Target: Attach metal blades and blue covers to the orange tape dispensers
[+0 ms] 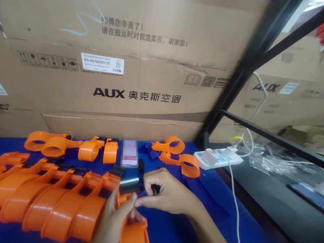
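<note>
My left hand [113, 220] is closed around an orange tape-dispenser body [134, 236] at the bottom centre, thumb up by a black serrated blade piece [129, 185] at its top. My right hand [166, 190] pinches a small black part [155, 189] right beside that blade. Both hands meet over the blue table cover [167, 227].
A row of several finished orange dispensers [46, 199] lies at the left. More orange parts [95, 149] and rings [180, 157] lie along the back, with a phone [130, 152] between them. A white power strip [220, 157] with cables sits right. Big cardboard boxes [113, 61] stand behind.
</note>
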Tool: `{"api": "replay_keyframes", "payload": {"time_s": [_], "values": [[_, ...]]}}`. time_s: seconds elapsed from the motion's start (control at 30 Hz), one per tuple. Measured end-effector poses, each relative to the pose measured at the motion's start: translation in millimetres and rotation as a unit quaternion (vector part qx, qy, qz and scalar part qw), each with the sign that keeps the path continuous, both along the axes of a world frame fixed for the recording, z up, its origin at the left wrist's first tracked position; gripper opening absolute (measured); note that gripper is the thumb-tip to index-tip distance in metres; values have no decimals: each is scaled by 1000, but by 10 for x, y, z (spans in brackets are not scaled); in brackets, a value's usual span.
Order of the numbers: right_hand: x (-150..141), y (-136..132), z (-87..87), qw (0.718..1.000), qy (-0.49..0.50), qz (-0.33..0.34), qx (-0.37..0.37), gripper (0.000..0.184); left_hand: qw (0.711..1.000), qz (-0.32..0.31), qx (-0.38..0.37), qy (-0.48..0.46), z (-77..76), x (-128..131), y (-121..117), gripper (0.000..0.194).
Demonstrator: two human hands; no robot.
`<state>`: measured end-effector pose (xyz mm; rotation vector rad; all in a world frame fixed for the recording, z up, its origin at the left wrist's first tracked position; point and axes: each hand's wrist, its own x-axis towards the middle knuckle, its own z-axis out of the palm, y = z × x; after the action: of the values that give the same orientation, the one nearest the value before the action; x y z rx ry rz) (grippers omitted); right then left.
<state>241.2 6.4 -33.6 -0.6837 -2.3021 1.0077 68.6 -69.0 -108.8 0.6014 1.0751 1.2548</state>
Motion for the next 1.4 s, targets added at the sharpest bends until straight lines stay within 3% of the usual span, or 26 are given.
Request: {"api": "replay_keyframes", "payload": {"time_s": [0.23, 0.5, 0.73, 0.9, 1.07, 1.23, 1.33, 1.4], "values": [[18, 3, 44, 1000, -13, -15, 15, 42, 1000, 19, 16, -12, -9, 23, -4, 53], [4, 26, 43, 1000, 0, 0, 4, 46, 999, 24, 25, -19, 58, 27, -27, 50], [-9, 14, 44, 999, -8, 8, 38, 49, 998, -27, -6, -58, -94, -37, 75, 43], [-42, -21, 43, 999, -23, 2, 47, 48, 999, -14, -6, -44, -196, -75, 142, 45], [1, -55, 101, 999, 5, -1, 39, 37, 997, -41, -3, -70, -148, -55, 116, 48], [41, -53, 150, 993, 83, -54, -69, 17, 994, -93, 4, -50, 127, 16, -46, 48], [28, -65, 164, 981, 90, -5, -171, 39, 992, -120, 2, -47, 234, 59, -110, 59], [15, -70, 160, 971, 87, 45, -219, 43, 993, -108, -11, -46, 244, 82, -107, 61]]}}
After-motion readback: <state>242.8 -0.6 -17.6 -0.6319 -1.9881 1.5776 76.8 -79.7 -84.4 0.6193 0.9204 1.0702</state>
